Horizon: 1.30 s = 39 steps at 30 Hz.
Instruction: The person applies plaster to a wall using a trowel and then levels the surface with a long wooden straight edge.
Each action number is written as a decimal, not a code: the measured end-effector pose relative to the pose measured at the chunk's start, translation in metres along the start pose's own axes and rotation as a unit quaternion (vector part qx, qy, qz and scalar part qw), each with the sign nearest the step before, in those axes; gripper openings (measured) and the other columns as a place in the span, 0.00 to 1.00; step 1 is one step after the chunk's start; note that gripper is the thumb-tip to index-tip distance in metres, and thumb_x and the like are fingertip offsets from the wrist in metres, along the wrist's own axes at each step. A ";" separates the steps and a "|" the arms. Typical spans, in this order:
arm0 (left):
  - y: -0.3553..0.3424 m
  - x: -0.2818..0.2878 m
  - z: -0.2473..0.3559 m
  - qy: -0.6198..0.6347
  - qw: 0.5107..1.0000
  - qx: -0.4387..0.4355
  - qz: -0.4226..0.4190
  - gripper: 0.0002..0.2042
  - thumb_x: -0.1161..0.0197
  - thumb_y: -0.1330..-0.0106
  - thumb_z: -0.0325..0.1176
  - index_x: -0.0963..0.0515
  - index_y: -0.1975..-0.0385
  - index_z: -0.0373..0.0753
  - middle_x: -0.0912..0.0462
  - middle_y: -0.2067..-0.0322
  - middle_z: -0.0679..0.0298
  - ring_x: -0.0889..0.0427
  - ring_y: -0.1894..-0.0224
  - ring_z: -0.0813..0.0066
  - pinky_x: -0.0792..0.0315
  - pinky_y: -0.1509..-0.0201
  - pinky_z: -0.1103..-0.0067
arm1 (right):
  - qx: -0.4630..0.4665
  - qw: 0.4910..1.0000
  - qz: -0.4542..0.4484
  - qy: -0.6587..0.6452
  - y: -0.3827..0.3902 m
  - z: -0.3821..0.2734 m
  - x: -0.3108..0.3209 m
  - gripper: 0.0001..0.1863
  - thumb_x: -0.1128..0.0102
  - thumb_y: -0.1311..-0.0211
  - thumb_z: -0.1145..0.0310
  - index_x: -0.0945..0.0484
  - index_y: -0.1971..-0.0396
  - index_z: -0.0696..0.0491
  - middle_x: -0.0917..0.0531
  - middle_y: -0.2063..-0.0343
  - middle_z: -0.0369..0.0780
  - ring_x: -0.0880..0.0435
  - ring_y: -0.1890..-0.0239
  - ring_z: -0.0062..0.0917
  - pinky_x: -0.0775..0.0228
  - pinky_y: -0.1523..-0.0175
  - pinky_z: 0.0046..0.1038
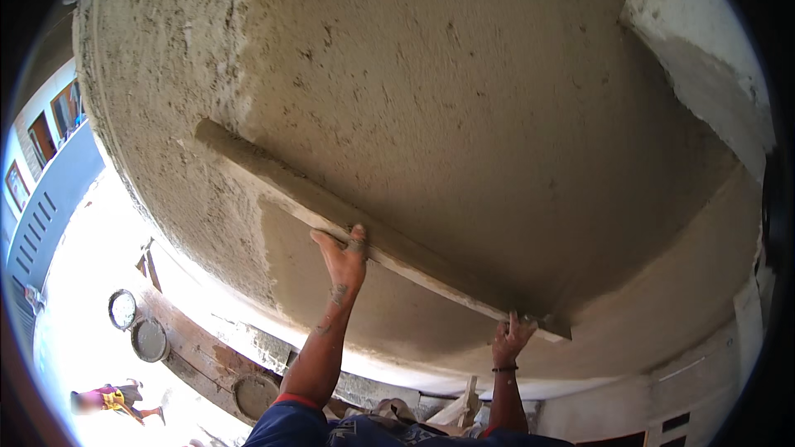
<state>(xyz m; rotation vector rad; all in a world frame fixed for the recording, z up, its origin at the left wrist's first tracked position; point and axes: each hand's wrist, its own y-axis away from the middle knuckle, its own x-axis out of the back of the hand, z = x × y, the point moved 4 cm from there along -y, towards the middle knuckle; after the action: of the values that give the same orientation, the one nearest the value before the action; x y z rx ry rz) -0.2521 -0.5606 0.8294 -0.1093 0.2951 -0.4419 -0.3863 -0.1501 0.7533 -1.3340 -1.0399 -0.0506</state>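
A long straightedge, smeared with mortar, lies slantwise against a plastered wall, its left end higher than its right. Near its middle my left hand grips the lower edge, thumb and fingers closed about it. Close to the low right end, my right hand is closed on the same edge; a dark band circles that wrist. Wet, smoother plaster covers the wall above and below the tool, while rougher, lighter plaster shows at the left. Mortar spots mark my left forearm.
A pale concrete block juts out at the upper right. Below left, round pans of mortar stand by a plank. A person is on the bright ground farther down. A blue-grey building wall with windows rises at far left.
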 end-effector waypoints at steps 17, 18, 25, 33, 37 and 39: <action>0.094 0.102 -0.084 0.267 0.902 0.253 0.225 0.14 0.42 0.44 0.36 0.26 0.60 0.38 0.25 0.60 0.62 0.25 0.58 0.68 0.30 0.52 0.69 | 0.019 0.966 -0.246 -0.078 0.124 -0.037 0.061 0.27 0.36 0.56 0.76 0.24 0.50 0.47 0.33 0.53 0.55 0.35 0.50 0.50 0.42 0.45 0.48; 0.104 0.109 -0.091 0.260 0.890 0.276 0.254 0.13 0.42 0.45 0.36 0.25 0.62 0.38 0.25 0.62 0.63 0.25 0.59 0.69 0.29 0.53 0.69 | 0.014 0.961 -0.266 -0.077 0.131 -0.036 0.059 0.27 0.36 0.56 0.76 0.24 0.50 0.47 0.33 0.53 0.55 0.35 0.50 0.50 0.42 0.45 0.48; 0.159 0.159 -0.122 0.175 0.893 0.260 0.321 0.10 0.42 0.46 0.30 0.27 0.67 0.31 0.26 0.72 0.62 0.26 0.73 0.72 0.28 0.68 0.74 | 0.053 0.893 -0.436 -0.101 0.173 -0.037 0.038 0.22 0.36 0.49 0.70 0.24 0.50 0.47 0.25 0.60 0.45 0.32 0.51 0.45 0.39 0.45 0.46; 0.172 0.187 -0.124 0.049 0.931 0.137 0.334 0.16 0.39 0.48 0.23 0.32 0.59 0.32 0.25 0.70 0.63 0.26 0.72 0.77 0.29 0.69 0.80 | -0.006 0.812 -0.534 -0.236 0.166 -0.019 0.039 0.12 0.49 0.43 0.75 0.22 0.60 0.56 0.23 0.67 0.48 0.25 0.60 0.44 0.32 0.55 0.38; 0.174 0.198 -0.115 0.042 0.928 0.049 0.368 0.14 0.38 0.48 0.26 0.28 0.61 0.34 0.24 0.71 0.66 0.26 0.74 0.78 0.30 0.70 0.81 | 0.059 0.771 -0.595 -0.220 0.165 -0.003 0.031 0.18 0.52 0.48 0.72 0.23 0.56 0.59 0.22 0.61 0.49 0.26 0.58 0.46 0.33 0.50 0.40; 0.177 0.204 -0.117 0.032 0.934 0.116 0.336 0.15 0.37 0.49 0.25 0.28 0.61 0.34 0.24 0.71 0.66 0.24 0.72 0.76 0.29 0.68 0.80 | 0.064 0.755 -0.613 -0.224 0.166 0.001 0.024 0.18 0.53 0.48 0.72 0.24 0.56 0.59 0.22 0.60 0.50 0.26 0.58 0.47 0.33 0.50 0.40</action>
<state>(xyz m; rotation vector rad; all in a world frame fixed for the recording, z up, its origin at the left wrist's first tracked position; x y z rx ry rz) -0.0396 -0.4951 0.6358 0.2357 0.3227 0.2037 -0.2778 -0.0864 0.6419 -0.3148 -2.1526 -0.6546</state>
